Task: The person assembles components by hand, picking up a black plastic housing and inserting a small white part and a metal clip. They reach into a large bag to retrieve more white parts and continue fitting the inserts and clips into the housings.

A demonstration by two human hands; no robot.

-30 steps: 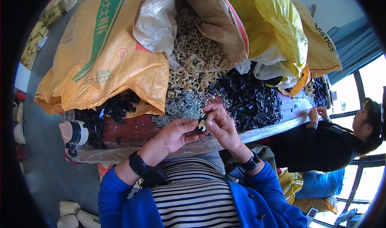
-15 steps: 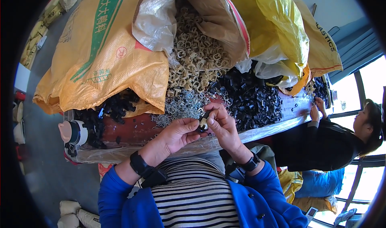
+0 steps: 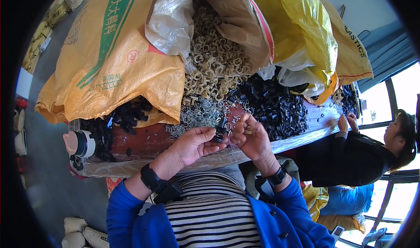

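My left hand (image 3: 195, 144) pinches a small black plastic part (image 3: 221, 130) over the table's front edge. Just to its right, apart from that part, my right hand (image 3: 253, 139) has its fingers curled round a beige plastic clip (image 3: 249, 130), partly hidden by the fingers. Beyond my hands lies a heap of small silvery metal clips (image 3: 195, 117). A pile of beige plastic clips (image 3: 214, 59) spills from a sack behind them, and a heap of black plastic parts (image 3: 280, 110) lies to the right.
A large orange woven sack (image 3: 131, 68) covers the table's far left. Yellow sacks (image 3: 302, 24) stand at the back right. A lidded cup (image 3: 83, 144) sits at the left corner. At the right, a person (image 3: 358, 154) in black handles parts at the same table.
My right hand has drawn away to the right from the black part, taking the beige clip with it. My left hand still holds the black part in nearly the same place.
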